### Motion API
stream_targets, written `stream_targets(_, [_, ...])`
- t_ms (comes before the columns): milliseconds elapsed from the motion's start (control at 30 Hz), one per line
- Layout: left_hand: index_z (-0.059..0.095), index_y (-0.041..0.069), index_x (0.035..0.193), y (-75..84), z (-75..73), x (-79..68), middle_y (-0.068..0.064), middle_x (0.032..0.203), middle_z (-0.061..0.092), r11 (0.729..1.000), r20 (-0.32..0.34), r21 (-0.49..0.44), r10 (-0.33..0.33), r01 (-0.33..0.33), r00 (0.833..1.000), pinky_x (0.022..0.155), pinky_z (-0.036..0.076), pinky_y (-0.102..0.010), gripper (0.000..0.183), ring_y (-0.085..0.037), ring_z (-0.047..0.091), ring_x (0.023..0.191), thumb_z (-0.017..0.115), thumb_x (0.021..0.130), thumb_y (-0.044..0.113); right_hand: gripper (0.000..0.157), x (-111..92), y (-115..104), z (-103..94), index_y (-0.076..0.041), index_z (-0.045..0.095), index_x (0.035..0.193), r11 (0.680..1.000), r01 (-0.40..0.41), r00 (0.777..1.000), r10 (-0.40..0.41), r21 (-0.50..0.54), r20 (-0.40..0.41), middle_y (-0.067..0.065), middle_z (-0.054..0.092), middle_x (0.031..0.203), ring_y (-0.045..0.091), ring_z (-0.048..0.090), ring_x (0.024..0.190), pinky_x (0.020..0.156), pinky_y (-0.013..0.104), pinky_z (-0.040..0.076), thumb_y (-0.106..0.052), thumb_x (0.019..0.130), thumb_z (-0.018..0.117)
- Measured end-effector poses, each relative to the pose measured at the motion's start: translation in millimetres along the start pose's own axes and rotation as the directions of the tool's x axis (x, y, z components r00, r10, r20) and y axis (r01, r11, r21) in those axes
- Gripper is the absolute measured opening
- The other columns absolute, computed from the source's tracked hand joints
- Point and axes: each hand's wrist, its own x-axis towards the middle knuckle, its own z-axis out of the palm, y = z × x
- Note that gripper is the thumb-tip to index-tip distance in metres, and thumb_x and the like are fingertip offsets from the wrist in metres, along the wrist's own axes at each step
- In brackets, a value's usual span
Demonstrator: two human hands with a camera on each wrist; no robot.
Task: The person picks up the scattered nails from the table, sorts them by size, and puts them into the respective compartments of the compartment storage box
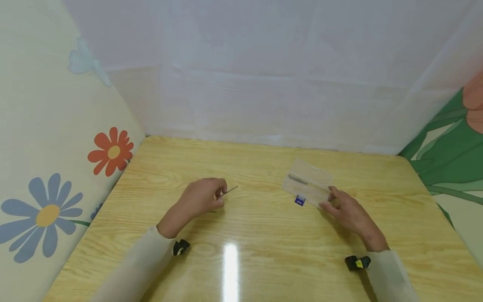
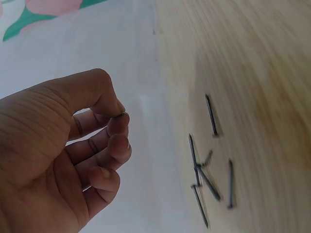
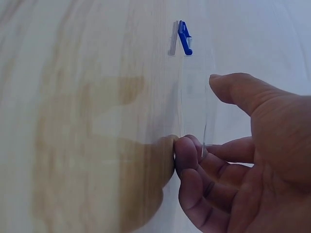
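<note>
My left hand pinches a thin dark nail between thumb and forefinger, its free end pointing right. Several loose nails lie on the wood beside that hand in the left wrist view; in the head view the hand hides most of them. To the right, my right hand holds a clear plastic box by its near right corner, thumb on one side and fingertips on the other. Dark nails show through the box. A blue latch sticks out from its front edge.
The wood-grain table carries a bright light reflection near its front. A white cloth hangs along the back edge. Flower-printed panels stand at the left and right sides. Each wrist wears a small black camera.
</note>
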Motion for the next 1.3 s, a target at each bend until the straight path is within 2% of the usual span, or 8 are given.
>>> stream_targets(300, [0.072,0.015,0.1,27.9,12.1,30.5,0.008,0.086,0.064,0.999,0.053,0.024,0.042,-0.044,0.998,0.053,0.043,-0.028,0.022,-0.01,0.054,0.069,0.064,0.082,0.007,0.08,0.8,-0.2,-0.1,0.016,0.024,0.153,1.0,-0.007,1.0,0.007,0.004,-0.002,0.027,0.056,0.129,0.037,0.065,0.105,0.083,0.051,0.054,-0.035,0.104,0.062])
stream_targets(567, [0.073,0.018,0.1,45.6,26.8,57.7,0.007,0.086,0.064,0.991,0.077,0.042,0.126,-0.13,0.989,0.056,0.045,-0.03,0.02,-0.01,0.055,0.072,0.064,0.084,0.009,0.08,1.7,0.6,0.5,0.015,0.024,0.154,1.0,-0.014,1.0,0.014,-0.008,0.0,0.026,0.056,0.129,0.038,0.064,0.106,0.084,0.052,0.054,-0.036,0.105,0.061])
stream_targets(667, [0.073,0.018,0.098,49.9,30.2,67.2,0.008,0.085,0.063,0.988,0.074,0.062,0.139,-0.143,0.988,0.055,0.045,-0.031,0.02,-0.01,0.054,0.072,0.065,0.083,0.009,0.079,1.6,0.8,0.2,0.015,0.025,0.153,1.0,-0.004,1.0,0.004,-0.01,-0.005,0.026,0.057,0.129,0.037,0.065,0.104,0.083,0.051,0.054,-0.036,0.105,0.061])
stream_targets(1000, [0.07,0.019,0.095,58.3,40.4,93.9,0.009,0.082,0.059,0.986,0.097,0.054,0.153,-0.158,0.984,0.054,0.042,-0.028,0.01,-0.01,0.051,0.068,0.066,0.089,0.012,0.081,1.3,0.1,0.5,0.015,0.024,0.154,1.0,-0.005,1.0,0.005,0.003,-0.002,0.026,0.056,0.13,0.036,0.065,0.105,0.083,0.051,0.054,-0.037,0.105,0.061])
stream_targets(1300, [0.068,0.019,0.093,71.7,48.2,116.7,0.008,0.084,0.061,0.982,0.093,0.061,0.174,-0.181,0.98,0.055,0.044,-0.028,0.009,-0.01,0.053,0.07,0.068,0.088,0.011,0.079,-0.2,-0.8,-0.5,0.017,0.026,0.153,1.0,0.005,1.0,-0.005,-0.003,-0.012,0.026,0.057,0.128,0.039,0.065,0.105,0.085,0.053,0.053,-0.034,0.105,0.061])
